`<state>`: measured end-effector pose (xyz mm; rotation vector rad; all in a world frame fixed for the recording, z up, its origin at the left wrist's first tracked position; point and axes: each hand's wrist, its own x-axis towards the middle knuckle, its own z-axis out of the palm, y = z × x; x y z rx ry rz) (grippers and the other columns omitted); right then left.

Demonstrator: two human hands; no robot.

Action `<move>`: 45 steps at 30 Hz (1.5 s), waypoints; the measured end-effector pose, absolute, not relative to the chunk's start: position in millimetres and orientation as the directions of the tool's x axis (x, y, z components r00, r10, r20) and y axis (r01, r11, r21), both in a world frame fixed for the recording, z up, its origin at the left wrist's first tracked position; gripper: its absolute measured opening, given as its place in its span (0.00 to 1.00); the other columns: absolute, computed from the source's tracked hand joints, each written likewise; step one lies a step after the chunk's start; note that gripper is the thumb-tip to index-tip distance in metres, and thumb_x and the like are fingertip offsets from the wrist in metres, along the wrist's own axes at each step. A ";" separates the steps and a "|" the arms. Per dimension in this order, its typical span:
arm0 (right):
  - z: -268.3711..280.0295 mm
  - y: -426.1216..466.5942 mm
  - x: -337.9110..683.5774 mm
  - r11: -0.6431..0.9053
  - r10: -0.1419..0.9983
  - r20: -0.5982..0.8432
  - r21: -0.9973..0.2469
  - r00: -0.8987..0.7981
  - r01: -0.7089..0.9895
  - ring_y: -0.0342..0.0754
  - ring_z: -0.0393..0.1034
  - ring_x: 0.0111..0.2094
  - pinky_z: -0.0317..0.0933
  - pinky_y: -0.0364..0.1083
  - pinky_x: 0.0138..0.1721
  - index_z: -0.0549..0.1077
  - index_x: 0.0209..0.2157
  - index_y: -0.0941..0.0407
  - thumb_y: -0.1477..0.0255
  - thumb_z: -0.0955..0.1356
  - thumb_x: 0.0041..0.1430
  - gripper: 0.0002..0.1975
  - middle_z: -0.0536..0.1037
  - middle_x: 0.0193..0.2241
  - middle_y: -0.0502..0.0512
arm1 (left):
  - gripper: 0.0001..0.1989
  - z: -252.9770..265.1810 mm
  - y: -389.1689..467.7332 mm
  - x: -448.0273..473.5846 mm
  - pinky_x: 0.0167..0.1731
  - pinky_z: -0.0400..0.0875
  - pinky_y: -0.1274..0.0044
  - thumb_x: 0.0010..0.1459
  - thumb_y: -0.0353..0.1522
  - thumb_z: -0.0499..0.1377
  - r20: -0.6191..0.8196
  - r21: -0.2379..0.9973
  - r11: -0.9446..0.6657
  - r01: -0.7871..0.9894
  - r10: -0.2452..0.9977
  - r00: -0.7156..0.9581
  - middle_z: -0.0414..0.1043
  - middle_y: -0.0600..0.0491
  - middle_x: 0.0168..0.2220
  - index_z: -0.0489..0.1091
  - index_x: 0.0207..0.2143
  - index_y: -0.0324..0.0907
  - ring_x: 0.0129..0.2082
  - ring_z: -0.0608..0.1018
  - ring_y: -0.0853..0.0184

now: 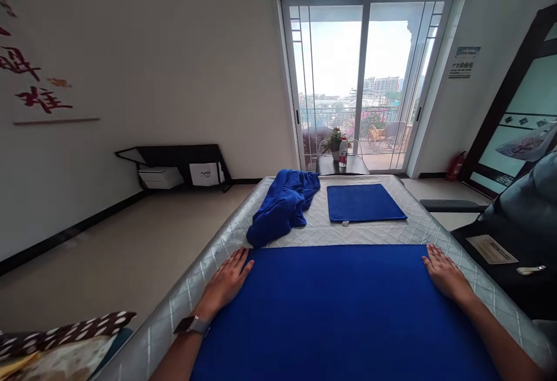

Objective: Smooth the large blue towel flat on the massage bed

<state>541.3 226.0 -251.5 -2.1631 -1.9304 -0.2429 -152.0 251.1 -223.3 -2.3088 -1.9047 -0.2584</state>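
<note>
1. Nearest my view, the large blue cloth point(339, 311) lies spread on the mattress point(209, 276).
2. Just past the left fingertips I see a crumpled blue cloth point(285, 204); right of that, a flat rectangular blue cloth point(365, 202).
3. My left hand point(228, 279) and right hand point(446, 274) lie palm-down, fingers extended, at the large cloth's 2 far corners.

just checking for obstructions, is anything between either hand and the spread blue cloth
Nothing visible: left hand and right hand both touch the spread blue cloth near its far corners. The bunched blue cloth lies beyond, not between.
</note>
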 end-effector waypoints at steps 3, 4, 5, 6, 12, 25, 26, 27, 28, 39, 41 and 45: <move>-244.5 226.8 536.0 -0.152 0.959 0.234 -0.054 0.161 0.987 0.53 0.43 0.68 0.42 0.58 0.66 0.58 0.64 0.67 0.64 0.48 0.63 0.34 0.54 0.67 0.65 | 0.26 -225.0 249.7 -152.2 0.65 0.50 0.63 0.69 0.37 0.40 0.199 -0.009 -0.192 0.981 0.961 0.190 0.53 0.46 0.68 0.58 0.65 0.40 0.68 0.54 0.58; -240.3 225.5 533.7 -0.169 0.959 0.222 -0.052 0.176 0.984 0.54 0.43 0.68 0.43 0.58 0.66 0.57 0.65 0.68 0.64 0.49 0.63 0.34 0.54 0.67 0.65 | 0.27 -224.3 249.1 -151.1 0.65 0.50 0.63 0.69 0.37 0.40 0.194 -0.007 -0.186 0.983 0.964 0.183 0.52 0.46 0.68 0.57 0.66 0.39 0.68 0.54 0.58; -235.5 223.4 531.3 -0.183 0.958 0.213 -0.052 0.190 0.982 0.54 0.43 0.68 0.43 0.57 0.66 0.56 0.65 0.68 0.64 0.49 0.63 0.35 0.54 0.67 0.65 | 0.27 -222.9 248.3 -149.6 0.65 0.50 0.63 0.69 0.37 0.40 0.194 -0.003 -0.177 0.984 0.965 0.174 0.52 0.45 0.68 0.56 0.66 0.38 0.68 0.54 0.58; -230.2 220.6 529.1 -0.187 0.959 0.209 -0.052 0.193 0.981 0.53 0.43 0.68 0.44 0.57 0.66 0.56 0.65 0.68 0.63 0.49 0.64 0.35 0.54 0.67 0.65 | 0.28 -220.7 247.6 -148.0 0.65 0.50 0.64 0.69 0.37 0.40 0.200 0.002 -0.165 0.986 0.967 0.161 0.53 0.44 0.68 0.56 0.66 0.36 0.68 0.55 0.59; -192.7 198.9 499.2 -0.208 0.949 0.241 -0.001 0.202 0.978 0.53 0.44 0.68 0.40 0.56 0.67 0.56 0.65 0.68 0.66 0.49 0.65 0.33 0.55 0.67 0.64 | 0.30 -189.1 240.7 -124.8 0.64 0.55 0.63 0.66 0.39 0.42 0.287 0.075 -0.084 0.994 0.956 0.059 0.59 0.40 0.65 0.58 0.64 0.32 0.66 0.60 0.56; -166.1 175.7 261.5 0.279 0.960 0.063 -0.220 -0.272 0.935 0.49 0.36 0.70 0.33 0.53 0.68 0.48 0.68 0.64 0.65 0.48 0.68 0.31 0.46 0.69 0.59 | 0.27 -183.6 191.8 119.3 0.64 0.54 0.61 0.69 0.34 0.40 0.258 0.070 -0.565 0.822 0.806 0.532 0.51 0.42 0.68 0.51 0.68 0.34 0.68 0.54 0.59; -171.0 176.8 260.5 0.265 0.964 0.053 -0.223 -0.260 0.938 0.49 0.35 0.70 0.32 0.53 0.68 0.48 0.68 0.64 0.65 0.48 0.68 0.31 0.46 0.69 0.59 | 0.27 -188.6 192.6 120.5 0.65 0.54 0.61 0.69 0.34 0.39 0.238 0.076 -0.551 0.831 0.819 0.522 0.51 0.41 0.68 0.51 0.67 0.33 0.68 0.53 0.59; -175.1 177.9 261.1 0.253 0.967 0.049 -0.226 -0.248 0.941 0.50 0.35 0.70 0.32 0.54 0.68 0.48 0.68 0.64 0.64 0.48 0.68 0.32 0.45 0.69 0.59 | 0.28 -192.5 193.7 119.7 0.65 0.54 0.61 0.69 0.35 0.39 0.222 0.082 -0.536 0.840 0.831 0.509 0.50 0.41 0.68 0.51 0.67 0.33 0.69 0.52 0.58; -178.4 178.9 262.5 0.245 0.969 0.048 -0.228 -0.241 0.942 0.50 0.35 0.70 0.32 0.54 0.68 0.48 0.68 0.63 0.63 0.47 0.68 0.32 0.45 0.69 0.58 | 0.28 -195.3 194.9 118.0 0.65 0.53 0.61 0.69 0.36 0.39 0.212 0.087 -0.526 0.846 0.839 0.500 0.50 0.41 0.68 0.51 0.67 0.32 0.69 0.51 0.58; -179.9 180.7 263.8 0.206 0.979 0.043 -0.242 -0.201 0.948 0.49 0.33 0.70 0.29 0.52 0.68 0.46 0.69 0.63 0.61 0.47 0.68 0.33 0.44 0.69 0.57 | 0.31 -190.5 192.1 116.7 0.66 0.51 0.61 0.69 0.40 0.38 0.188 0.119 -0.475 0.872 0.873 0.450 0.48 0.41 0.69 0.50 0.68 0.31 0.69 0.49 0.58; -177.4 178.7 268.0 0.176 0.984 0.036 -0.240 -0.173 0.955 0.49 0.34 0.70 0.29 0.52 0.68 0.46 0.69 0.63 0.60 0.47 0.68 0.33 0.44 0.69 0.57 | 0.31 -186.3 189.6 108.7 0.66 0.50 0.62 0.69 0.41 0.38 0.170 0.123 -0.458 0.881 0.884 0.436 0.47 0.40 0.69 0.49 0.67 0.30 0.69 0.49 0.58; -178.5 170.6 297.8 0.097 0.995 0.031 -0.204 -0.093 0.974 0.49 0.33 0.70 0.29 0.53 0.68 0.45 0.69 0.63 0.57 0.47 0.67 0.35 0.44 0.69 0.57 | 0.32 -183.5 184.1 58.7 0.66 0.49 0.62 0.69 0.41 0.38 0.156 0.102 -0.435 0.895 0.895 0.417 0.47 0.42 0.69 0.49 0.68 0.31 0.69 0.50 0.59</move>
